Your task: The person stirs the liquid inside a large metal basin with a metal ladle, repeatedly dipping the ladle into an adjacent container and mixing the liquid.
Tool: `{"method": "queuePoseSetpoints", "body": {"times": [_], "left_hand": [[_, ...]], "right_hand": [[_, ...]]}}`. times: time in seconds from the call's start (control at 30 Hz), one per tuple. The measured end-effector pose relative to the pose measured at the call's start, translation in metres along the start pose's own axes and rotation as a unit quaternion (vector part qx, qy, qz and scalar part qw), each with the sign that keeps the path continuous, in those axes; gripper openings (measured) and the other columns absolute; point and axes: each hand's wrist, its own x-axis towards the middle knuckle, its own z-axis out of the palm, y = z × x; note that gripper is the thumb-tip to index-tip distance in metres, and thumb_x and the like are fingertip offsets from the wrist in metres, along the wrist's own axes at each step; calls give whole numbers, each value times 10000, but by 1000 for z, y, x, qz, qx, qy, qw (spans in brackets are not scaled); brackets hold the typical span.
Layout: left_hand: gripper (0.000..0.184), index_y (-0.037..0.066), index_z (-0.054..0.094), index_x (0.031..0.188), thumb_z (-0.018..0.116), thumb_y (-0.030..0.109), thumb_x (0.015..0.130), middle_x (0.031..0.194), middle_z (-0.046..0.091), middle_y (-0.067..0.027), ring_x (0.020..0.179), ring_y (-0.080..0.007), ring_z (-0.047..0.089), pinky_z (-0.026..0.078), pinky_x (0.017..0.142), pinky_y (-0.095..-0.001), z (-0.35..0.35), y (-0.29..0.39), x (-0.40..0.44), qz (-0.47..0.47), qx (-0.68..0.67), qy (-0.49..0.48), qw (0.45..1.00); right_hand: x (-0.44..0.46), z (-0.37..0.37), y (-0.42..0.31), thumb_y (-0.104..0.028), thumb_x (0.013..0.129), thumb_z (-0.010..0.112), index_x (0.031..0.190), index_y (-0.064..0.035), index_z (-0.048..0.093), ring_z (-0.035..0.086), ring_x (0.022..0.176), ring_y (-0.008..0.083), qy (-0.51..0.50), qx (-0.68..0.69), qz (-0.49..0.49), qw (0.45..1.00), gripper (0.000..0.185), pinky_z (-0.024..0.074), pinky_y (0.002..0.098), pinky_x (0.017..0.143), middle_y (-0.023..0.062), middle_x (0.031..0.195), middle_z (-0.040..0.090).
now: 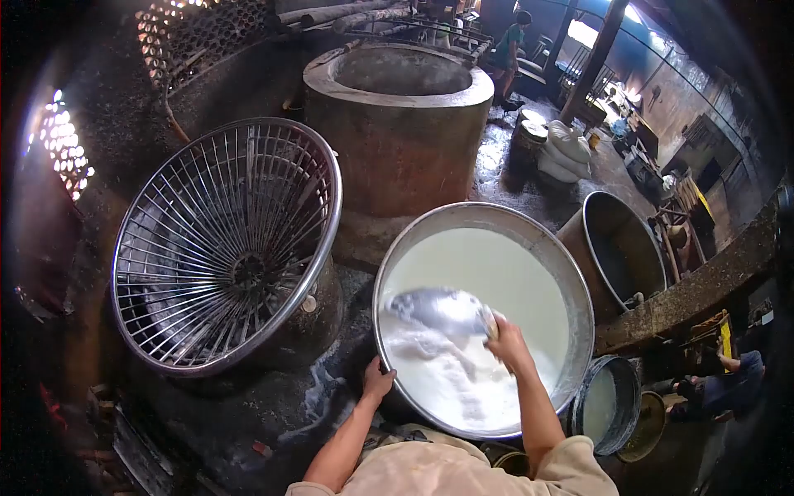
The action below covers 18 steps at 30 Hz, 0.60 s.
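A wide round metal vat [581,331] holds milky white liquid [488,256], with foam [451,380] on the side near me. My right hand [506,343] is closed on the handle of a metal scoop [438,310], which is tilted over the foam and blurred by motion. At the vat's left edge, my left hand [379,380] grips the rim, fingers wrapped over it. A large slatted metal basket [248,269] leans to the left of the vat.
Behind the vat stands a round concrete well-like tank [397,149]. An empty metal drum [624,248] and a bucket of pale liquid [600,401] are at the right. White sacks [566,149] lie farther back. One person [509,54] stands in the background; another person's legs [736,376] show at the right.
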Motion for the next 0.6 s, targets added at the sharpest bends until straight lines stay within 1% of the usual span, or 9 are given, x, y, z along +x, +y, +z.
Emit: {"method": "queuePoseSetpoints", "body": {"times": [0.07,0.1,0.17,0.2,0.3,0.37,0.47,0.57,0.6], "left_hand": [[363,47,595,1012,728,83,677,881,651,-131,833,-267,629,476,741,-378,-1,-8,4,-23,39,-1,999],[369,49,594,1012,734,97,673,883,649,-133,836,-278,627,476,743,-382,0,-11,6,-45,76,1,996],[353,47,592,990,734,101,672,870,646,-133,825,-282,625,476,736,-384,-1,-4,2,-42,76,2,996],[336,45,589,969,734,105,671,858,643,-132,815,-286,622,475,729,-386,-2,0,0,-41,75,2,996],[315,45,589,944,731,110,671,858,646,-132,819,-289,624,477,728,-386,-4,14,-1,-43,71,1,997],[309,46,591,941,729,111,672,871,651,-132,833,-287,628,480,734,-383,-4,13,-3,-52,69,-2,996],[336,57,607,991,724,108,681,922,662,-128,876,-278,632,481,761,-374,-2,19,-5,-54,125,21,991],[333,55,607,1003,718,107,693,926,663,-131,880,-278,633,479,767,-373,0,11,-1,-73,98,17,992],[326,50,605,1005,714,105,703,931,662,-133,883,-276,632,479,771,-371,-1,13,-1,-81,104,8,991]], "right_hand": [[54,47,40,-76,660,596,1069,-29,586,645,617,301,140,-112,-129,975,412,532,405,566,191,707,635],[71,60,50,-76,660,596,1069,-29,586,645,617,301,140,-111,-129,975,412,532,405,566,191,707,635],[94,75,60,-68,676,560,1029,-33,597,660,669,308,52,-162,-47,984,357,546,418,608,195,764,651],[93,78,63,-68,676,560,1029,-33,597,660,669,308,52,-161,-49,984,357,546,418,608,195,764,651],[80,84,79,-86,695,566,986,-34,610,661,682,319,-25,-162,8,986,298,555,413,626,181,801,663],[67,89,97,-131,689,667,982,-37,617,590,993,367,-89,-176,95,976,312,501,448,836,170,1031,639],[44,93,138,-162,676,709,970,-36,622,603,972,361,-96,-182,86,975,332,504,450,831,173,997,647],[15,89,167,-187,659,739,965,-36,626,609,953,365,-96,-208,89,969,359,506,453,822,183,978,648],[3,83,172,-178,694,691,975,-37,626,608,960,369,-109,-204,106,967,321,504,453,826,192,991,645]]}}
